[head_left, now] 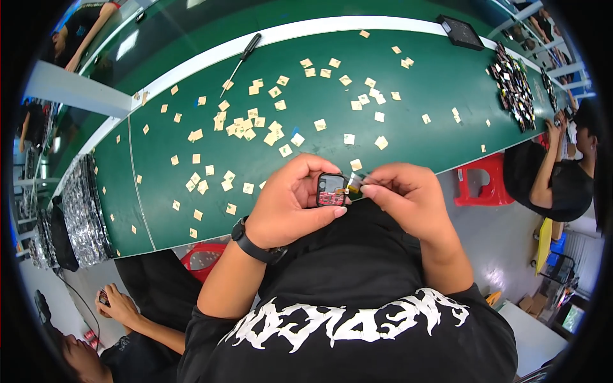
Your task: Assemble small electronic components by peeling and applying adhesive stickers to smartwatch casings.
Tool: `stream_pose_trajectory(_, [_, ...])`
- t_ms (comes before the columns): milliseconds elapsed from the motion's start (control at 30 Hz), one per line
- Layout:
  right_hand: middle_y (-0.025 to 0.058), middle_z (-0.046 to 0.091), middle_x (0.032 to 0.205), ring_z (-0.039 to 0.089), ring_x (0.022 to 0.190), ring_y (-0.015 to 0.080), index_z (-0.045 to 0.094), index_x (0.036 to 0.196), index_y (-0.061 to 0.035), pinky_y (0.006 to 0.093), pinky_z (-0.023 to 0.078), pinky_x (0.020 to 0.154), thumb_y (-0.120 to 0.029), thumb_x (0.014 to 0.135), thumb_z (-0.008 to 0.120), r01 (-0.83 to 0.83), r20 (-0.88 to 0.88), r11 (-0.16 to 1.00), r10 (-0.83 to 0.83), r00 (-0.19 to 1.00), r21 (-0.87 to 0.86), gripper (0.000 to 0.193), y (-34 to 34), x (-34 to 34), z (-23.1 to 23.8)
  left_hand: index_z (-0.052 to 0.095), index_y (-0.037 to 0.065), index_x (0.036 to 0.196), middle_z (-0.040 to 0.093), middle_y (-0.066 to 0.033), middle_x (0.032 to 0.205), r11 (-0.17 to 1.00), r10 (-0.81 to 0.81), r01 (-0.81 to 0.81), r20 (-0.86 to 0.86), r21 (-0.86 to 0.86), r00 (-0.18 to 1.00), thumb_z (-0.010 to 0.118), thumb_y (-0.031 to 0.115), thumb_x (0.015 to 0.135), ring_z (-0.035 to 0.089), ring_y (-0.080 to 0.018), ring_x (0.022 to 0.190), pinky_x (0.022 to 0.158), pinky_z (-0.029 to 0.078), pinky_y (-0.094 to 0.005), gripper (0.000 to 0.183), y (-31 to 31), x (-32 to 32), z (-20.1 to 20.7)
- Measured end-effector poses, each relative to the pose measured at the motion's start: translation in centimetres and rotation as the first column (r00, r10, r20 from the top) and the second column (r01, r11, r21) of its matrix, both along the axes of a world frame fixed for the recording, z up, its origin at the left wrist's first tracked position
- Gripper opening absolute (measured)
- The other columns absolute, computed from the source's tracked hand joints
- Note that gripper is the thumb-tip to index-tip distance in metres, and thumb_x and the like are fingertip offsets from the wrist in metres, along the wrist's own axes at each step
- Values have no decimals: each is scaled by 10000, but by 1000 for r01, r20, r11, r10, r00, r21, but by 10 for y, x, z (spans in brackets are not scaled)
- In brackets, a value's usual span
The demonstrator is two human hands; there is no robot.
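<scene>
My left hand (290, 201) is closed around the edge of a small black, square smartwatch case (331, 189). Its inside faces up, with a red circuit board and a grey area showing. Close to the case's right side, my right hand (408, 195) pinches a small silvery and amber piece (353, 184) between thumb and fingers. This piece looks partly see-through and its exact kind is unclear. Whether it is joined to the case cannot be made out. Both hands are held over my lap at the table's near edge.
Many small cream paper squares (242, 127) lie scattered over the green table (440, 83). A screwdriver (242, 64) rests near the far edge. Dark watch parts (513, 86) are heaped at right, near a black tray (460, 32); silvery strips (87, 210) lie at left. Co-workers sit on both sides.
</scene>
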State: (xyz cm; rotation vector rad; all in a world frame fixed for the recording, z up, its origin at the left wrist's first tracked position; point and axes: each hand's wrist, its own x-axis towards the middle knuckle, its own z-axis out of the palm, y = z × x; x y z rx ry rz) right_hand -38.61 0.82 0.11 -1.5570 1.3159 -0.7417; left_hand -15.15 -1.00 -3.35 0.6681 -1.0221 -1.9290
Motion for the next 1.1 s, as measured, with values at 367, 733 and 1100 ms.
stream_pose_trajectory(367, [-33, 634, 819, 516, 680, 1, 659, 999, 34, 177, 415, 605, -49, 930, 722, 78, 323, 940, -192, 927, 333, 125, -18, 23, -8, 460, 10, 1358, 586, -94, 1159, 999, -30, 26, 159, 27, 987, 605, -75, 921, 654, -142, 945, 780, 560, -285, 469, -1, -2, 1])
stream_pose_trajectory(733, [-33, 647, 812, 487, 665, -30, 659, 936, 29, 165, 361, 559, -31, 916, 734, 144, 279, 930, -245, 928, 339, 98, -15, 34, 12, 453, 50, 1404, 608, -82, 1050, 998, 25, -8, 275, -61, 961, 475, 48, 1012, 604, -133, 774, 717, 529, -294, 393, -2, 1, 6])
stream_pose_trajectory(1100, [-49, 623, 752, 434, 607, -28, 715, 897, 25, 182, 321, 517, -21, 868, 770, 154, 124, 960, -187, 974, 236, 78, -8, 42, 11, 412, 4, 1391, 619, -73, 979, 919, 250, -71, 433, -388, 866, 452, -32, 953, 565, -117, 742, 696, 482, -285, 441, 8, -6, -3])
